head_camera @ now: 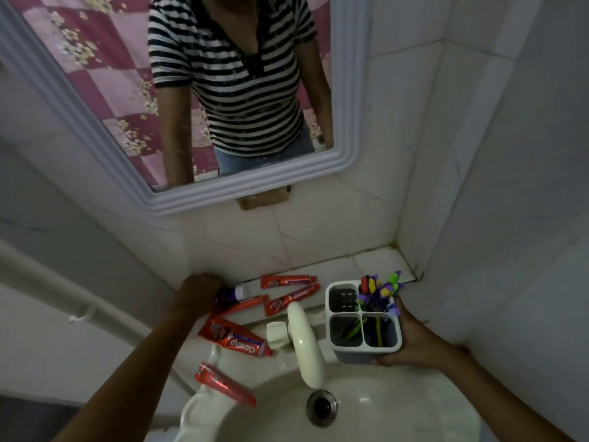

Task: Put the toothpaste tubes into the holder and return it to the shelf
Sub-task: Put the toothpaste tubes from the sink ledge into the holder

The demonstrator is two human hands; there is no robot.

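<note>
My right hand (411, 341) grips a white four-compartment holder (363, 344) from its right side, just above the sink's right rim. Several coloured toothbrushes (381, 288) stand in its far right compartment. Several red toothpaste tubes lie on the ledge and sink rim: one large tube (236, 338), one smaller tube (224, 384) on the left rim, others (288, 280) near the wall. A purple and white tube (239, 292) lies at the wall. My left hand (199, 290) rests over the left end of that purple tube; whether it grips it I cannot tell.
A cream tap (302, 342) juts over the basin between the tubes and the holder. The white sink (398, 406) has a metal drain (322, 407). A framed mirror (345, 138) hangs on the tiled wall above, showing a person in a striped shirt. A tiled corner wall stands right.
</note>
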